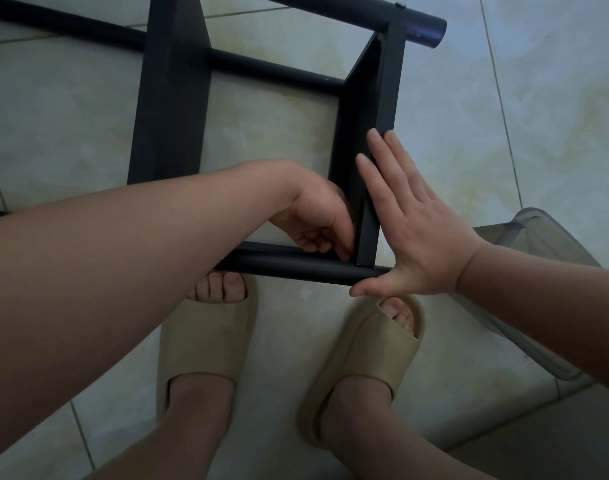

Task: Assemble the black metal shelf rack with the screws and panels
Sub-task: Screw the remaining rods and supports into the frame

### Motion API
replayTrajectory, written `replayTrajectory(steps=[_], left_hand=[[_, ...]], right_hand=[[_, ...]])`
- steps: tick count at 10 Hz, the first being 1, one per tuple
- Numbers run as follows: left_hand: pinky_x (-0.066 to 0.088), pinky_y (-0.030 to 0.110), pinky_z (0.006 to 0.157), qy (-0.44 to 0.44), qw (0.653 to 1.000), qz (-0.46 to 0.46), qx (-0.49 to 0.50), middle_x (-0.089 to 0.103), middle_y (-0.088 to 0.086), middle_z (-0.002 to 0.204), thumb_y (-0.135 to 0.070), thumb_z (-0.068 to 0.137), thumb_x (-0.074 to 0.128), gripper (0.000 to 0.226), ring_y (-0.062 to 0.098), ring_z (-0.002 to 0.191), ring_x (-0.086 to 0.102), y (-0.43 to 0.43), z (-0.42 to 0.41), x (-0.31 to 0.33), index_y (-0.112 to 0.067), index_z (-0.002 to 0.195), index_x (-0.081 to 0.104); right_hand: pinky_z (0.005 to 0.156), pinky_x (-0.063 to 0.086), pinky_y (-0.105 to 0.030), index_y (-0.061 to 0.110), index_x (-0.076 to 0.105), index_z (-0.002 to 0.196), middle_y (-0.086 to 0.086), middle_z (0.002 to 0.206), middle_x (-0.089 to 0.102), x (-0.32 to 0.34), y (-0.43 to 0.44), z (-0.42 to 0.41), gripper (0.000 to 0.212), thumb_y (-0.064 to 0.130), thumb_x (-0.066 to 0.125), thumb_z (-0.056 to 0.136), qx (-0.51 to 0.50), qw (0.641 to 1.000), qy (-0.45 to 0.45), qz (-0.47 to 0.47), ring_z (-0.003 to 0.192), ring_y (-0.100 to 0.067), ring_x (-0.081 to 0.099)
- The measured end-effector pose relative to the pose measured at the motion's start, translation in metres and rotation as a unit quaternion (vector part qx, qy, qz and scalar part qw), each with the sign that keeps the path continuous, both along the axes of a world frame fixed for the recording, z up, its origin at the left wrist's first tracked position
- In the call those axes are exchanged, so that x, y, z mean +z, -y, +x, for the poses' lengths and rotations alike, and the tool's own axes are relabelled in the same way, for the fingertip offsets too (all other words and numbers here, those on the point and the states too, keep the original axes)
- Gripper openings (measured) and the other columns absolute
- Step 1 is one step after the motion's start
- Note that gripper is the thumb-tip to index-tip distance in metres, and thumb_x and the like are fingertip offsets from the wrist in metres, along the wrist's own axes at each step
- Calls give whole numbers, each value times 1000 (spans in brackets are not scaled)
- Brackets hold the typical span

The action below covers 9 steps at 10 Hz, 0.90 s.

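Observation:
The black metal shelf rack stands on the tiled floor in front of me, seen from above. Its right panel (365,109) runs from the far tube (382,12) down to the near round tube (296,266). A second panel (171,91) stands to the left. My right hand (413,223) lies flat with straight fingers against the outer face of the right panel, its thumb under the end of the near tube. My left hand (316,220) reaches inside the frame, fingers curled and pinching at the corner where panel meets tube. What it pinches is hidden.
My two feet in beige slippers (206,341) (365,362) stand just behind the near tube. A translucent grey plastic stool or bin (524,292) sits at my right. A thin black rod (64,26) lies across the floor at upper left.

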<state>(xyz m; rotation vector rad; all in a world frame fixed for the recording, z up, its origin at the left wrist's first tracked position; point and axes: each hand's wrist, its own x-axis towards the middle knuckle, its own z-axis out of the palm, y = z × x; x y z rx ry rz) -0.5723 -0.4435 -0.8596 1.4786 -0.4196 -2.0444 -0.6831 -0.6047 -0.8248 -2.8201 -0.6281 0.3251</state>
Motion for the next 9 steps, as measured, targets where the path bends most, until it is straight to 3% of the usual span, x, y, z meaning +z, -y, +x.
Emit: replayTrajectory(steps=[3,5,6,8,9], left_hand=[[43,21,63,-8,1000,-5,18,64,-3,66,-1,87,67,10,9,61,51,-1,-1,-1,-11,88,67],[45,25,71,-42,999,5,24,64,0,79,-3,89,63,14,11,68,55,-5,0,-2,-12,99,65],[46,26,74,-48,999,25,2,67,-2,89,-16,90,64,13,11,70,56,-6,3,0,-16,102,69],[43,21,64,-19,1000,15,0,70,-4,72,-6,89,65,11,9,62,51,1,0,0,-15,85,69],[44,19,63,-19,1000,14,5,68,-4,68,-3,88,66,11,8,61,52,1,0,0,-14,86,68]], right_hand=[[126,10,-58,-6,8,159,-28,166,-1,1,1,0,135,95,41,75,-2,1000,-2,-2,155,-43,-6],[126,10,-57,-7,8,159,-28,166,-1,1,0,0,136,95,43,75,-1,1000,-1,-5,155,-43,-6],[125,11,-59,-7,9,158,-29,166,-1,1,0,0,136,94,44,74,-1,1000,-3,-4,155,-44,-6],[125,12,-59,-7,9,158,-29,166,0,1,-1,0,136,94,44,74,-1,1000,-2,-4,155,-44,-5],[125,12,-59,-7,9,158,-29,166,0,1,-1,0,136,94,44,74,-1,1000,-1,-4,155,-44,-5]])
